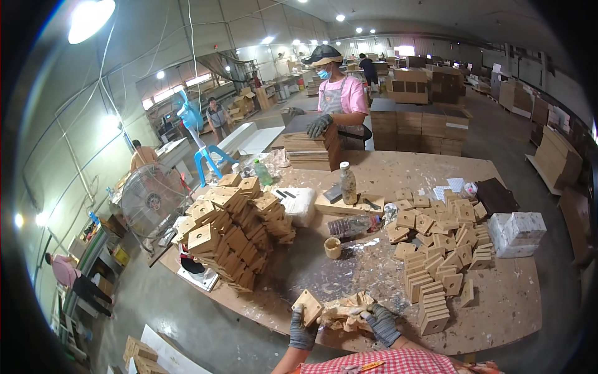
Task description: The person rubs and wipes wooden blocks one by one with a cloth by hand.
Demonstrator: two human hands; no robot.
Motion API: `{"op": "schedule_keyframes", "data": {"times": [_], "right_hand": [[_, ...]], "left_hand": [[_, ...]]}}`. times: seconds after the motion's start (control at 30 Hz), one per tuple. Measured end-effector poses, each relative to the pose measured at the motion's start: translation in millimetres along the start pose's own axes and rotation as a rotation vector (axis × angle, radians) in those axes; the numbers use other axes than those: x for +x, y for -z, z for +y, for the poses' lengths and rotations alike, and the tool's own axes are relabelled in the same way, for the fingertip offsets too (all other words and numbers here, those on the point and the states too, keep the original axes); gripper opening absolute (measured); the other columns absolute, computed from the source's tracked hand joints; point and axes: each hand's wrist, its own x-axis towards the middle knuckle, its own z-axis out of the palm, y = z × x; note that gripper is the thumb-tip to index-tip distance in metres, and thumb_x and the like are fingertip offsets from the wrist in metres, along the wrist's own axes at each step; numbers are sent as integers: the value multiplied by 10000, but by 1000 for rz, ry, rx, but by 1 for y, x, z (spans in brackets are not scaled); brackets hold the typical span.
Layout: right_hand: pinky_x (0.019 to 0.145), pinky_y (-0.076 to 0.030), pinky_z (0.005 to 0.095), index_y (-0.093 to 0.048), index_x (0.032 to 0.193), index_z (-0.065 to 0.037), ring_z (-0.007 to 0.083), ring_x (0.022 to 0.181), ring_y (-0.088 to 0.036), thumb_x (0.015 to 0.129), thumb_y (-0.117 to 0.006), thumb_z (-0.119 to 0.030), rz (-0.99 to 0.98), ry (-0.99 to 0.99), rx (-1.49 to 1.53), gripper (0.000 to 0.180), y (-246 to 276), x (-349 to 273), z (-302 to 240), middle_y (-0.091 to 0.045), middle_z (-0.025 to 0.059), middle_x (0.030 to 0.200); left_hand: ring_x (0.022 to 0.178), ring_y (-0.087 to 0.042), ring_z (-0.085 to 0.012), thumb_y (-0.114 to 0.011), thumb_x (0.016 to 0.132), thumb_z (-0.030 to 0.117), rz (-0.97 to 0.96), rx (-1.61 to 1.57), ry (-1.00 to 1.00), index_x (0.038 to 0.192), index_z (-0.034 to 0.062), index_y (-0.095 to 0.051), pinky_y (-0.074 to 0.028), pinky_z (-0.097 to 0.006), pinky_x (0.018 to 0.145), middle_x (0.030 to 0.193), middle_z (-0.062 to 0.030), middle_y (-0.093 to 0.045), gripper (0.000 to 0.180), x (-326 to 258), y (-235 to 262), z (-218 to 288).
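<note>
Gloved in grey, my left hand (pixel 303 331) grips a square wooden block (pixel 308 304) with a hole in its middle, at the near edge of the table. My right hand (pixel 383 325) is closed on the right end of a crumpled tan rag (pixel 344 311), whose left end lies against the block. Tall stacks of similar blocks (pixel 227 234) rise to the left. More blocks (pixel 443 240) lie in a loose heap and in rows on the right. Ahead of my hands stands a small tan cup (pixel 333 249).
On the paint-stained table (pixel 311 274) are a lying plastic bottle (pixel 350 226), an upright bottle (pixel 347 183), a green bottle (pixel 262 172) and a white wrapped bundle (pixel 516 234). Across it, a person (pixel 339 103) handles stacked boards (pixel 311 146). A caged fan (pixel 154 201) stands at the left.
</note>
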Motion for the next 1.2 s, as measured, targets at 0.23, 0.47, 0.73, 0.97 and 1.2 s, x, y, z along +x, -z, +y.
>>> {"op": "schedule_keyframes", "data": {"times": [0.23, 0.47, 0.73, 0.97, 1.2], "right_hand": [[722, -447, 226, -597, 945, -55, 73, 756, -514, 880, -556, -123, 99, -113, 697, 103, -6, 18, -18, -585, -11, 848], [707, -439, 220, -597, 941, -48, 74, 743, -502, 874, -555, -105, 157, -56, 824, 97, -4, 27, -51, -574, -10, 857], [750, -487, 229, -577, 1085, -23, 114, 862, -571, 856, -587, -169, -180, -14, 492, 272, -21, 29, -50, -594, 53, 977], [774, -481, 259, -522, 1195, -6, 147, 925, -563, 884, -546, -245, -202, -29, 368, 393, -18, 19, -55, -597, 85, 1047], [861, -423, 349, -559, 1132, -9, 275, 942, -572, 927, -403, -383, -114, 84, 93, 454, -37, 27, -21, -614, 160, 1033]], "left_hand": [[961, -574, -207, -662, 780, 140, -66, 432, -17, 1201, 40, -468, -504, -368, 803, 1063, -87, -566, 474, -11, 0, -8], [960, -561, -157, -607, 788, -16, -188, 881, -258, 1167, 15, -468, -470, -267, 843, 1090, -91, -566, 405, -18, -14, -15], [929, -535, -141, -584, 767, -36, -200, 869, -310, 1068, -1, -555, -453, -261, 811, 998, -59, -570, 304, -14, -1, -33], [944, -545, -171, -575, 746, -55, -182, 955, -303, 1080, -3, -561, -448, -276, 826, 997, -76, -573, 338, -23, -15, -28], [1006, -551, -213, -586, 723, -46, -207, 994, -371, 1111, -8, -559, -426, -322, 900, 1076, -114, -583, 391, -13, 17, -34]]}}
